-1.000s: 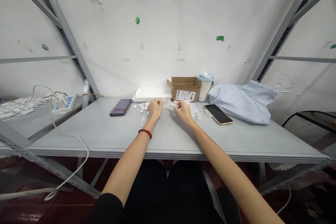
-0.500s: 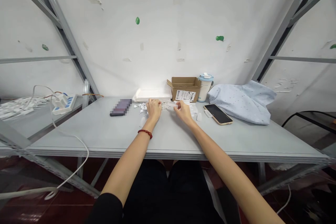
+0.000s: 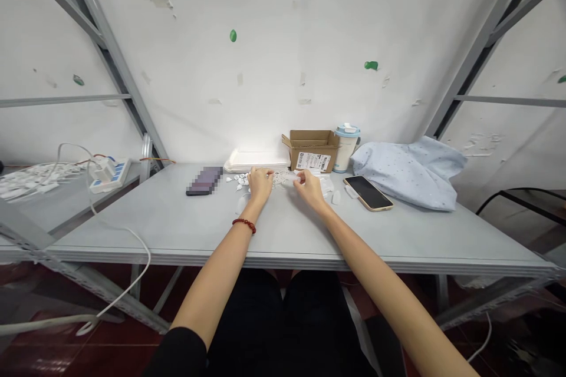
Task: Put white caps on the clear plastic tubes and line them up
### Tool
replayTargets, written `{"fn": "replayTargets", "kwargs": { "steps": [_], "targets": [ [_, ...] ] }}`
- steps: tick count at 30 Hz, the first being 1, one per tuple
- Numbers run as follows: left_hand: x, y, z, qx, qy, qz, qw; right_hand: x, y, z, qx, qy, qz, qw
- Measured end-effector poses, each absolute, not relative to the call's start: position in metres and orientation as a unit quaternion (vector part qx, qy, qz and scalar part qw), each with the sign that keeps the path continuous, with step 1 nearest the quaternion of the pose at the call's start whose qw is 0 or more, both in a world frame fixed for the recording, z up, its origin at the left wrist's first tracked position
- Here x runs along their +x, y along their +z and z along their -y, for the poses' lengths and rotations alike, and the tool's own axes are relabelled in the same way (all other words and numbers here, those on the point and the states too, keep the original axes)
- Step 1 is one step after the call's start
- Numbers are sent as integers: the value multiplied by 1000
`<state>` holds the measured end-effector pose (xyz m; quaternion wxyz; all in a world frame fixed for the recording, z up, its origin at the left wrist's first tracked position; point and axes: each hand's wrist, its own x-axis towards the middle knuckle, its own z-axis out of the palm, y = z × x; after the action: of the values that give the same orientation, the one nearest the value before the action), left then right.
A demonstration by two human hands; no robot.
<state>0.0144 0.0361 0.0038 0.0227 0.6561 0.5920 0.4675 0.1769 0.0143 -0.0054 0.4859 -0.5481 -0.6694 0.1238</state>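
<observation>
My left hand point(image 3: 260, 184) is closed in a pinch over the middle of the table; whatever its fingertips hold is too small to make out. To its left lie several small white plastic pieces point(image 3: 241, 179). My right hand point(image 3: 309, 188) pinches a small translucent plastic piece point(image 3: 292, 176), its tip pointing toward the left hand. Between the two hands, tiny pale parts point(image 3: 280, 178) are scattered on the grey table point(image 3: 283, 230). Clear plastic bags or sleeves point(image 3: 326, 184) lie just behind and beside the right hand. A clear oval piece point(image 3: 336, 197) rests to its right.
Along the wall stand a white tray point(image 3: 259, 160), an open cardboard box point(image 3: 313, 150) and a lidded cup point(image 3: 346, 150). A phone point(image 3: 368, 192) and pale blue cloth point(image 3: 409, 171) lie right. A blurred dark item point(image 3: 204, 181) lies left, beyond it a power strip point(image 3: 110, 175).
The left fingers have shifted slightly, the fingertips lowering a little. My right hand stays almost where it was, still pinching the translucent piece. The other things have not moved.
</observation>
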Motion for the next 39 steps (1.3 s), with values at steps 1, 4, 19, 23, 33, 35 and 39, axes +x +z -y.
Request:
{"fn": "replayTargets", "kwargs": {
  "steps": [1, 4, 19, 23, 33, 35, 39],
  "targets": [
    [14, 4, -37, 642, 488, -590, 46, 177, -5, -14, -547, 127, 668, 489],
    [13, 7, -39, 591, 547, -578, 134, 176, -2, -13, -547, 145, 654, 501],
    [14, 24, -24, 469, 631, -485, 382, 178, 16, -2, -477, 419, 515, 576],
    [14, 24, -23, 470, 630, -480, 390, 177, 20, 2, -463, 445, 502, 579],
    [12, 20, -26, 468, 620, -478, 410, 177, 21, 2, -460, 460, 508, 564],
    [12, 19, -27, 479, 611, -473, 416, 177, 20, 1, -456, 462, 513, 562],
    [13, 18, -27, 496, 595, -476, 417, 177, 20, 1, -455, 460, 519, 559]
  ]
}}
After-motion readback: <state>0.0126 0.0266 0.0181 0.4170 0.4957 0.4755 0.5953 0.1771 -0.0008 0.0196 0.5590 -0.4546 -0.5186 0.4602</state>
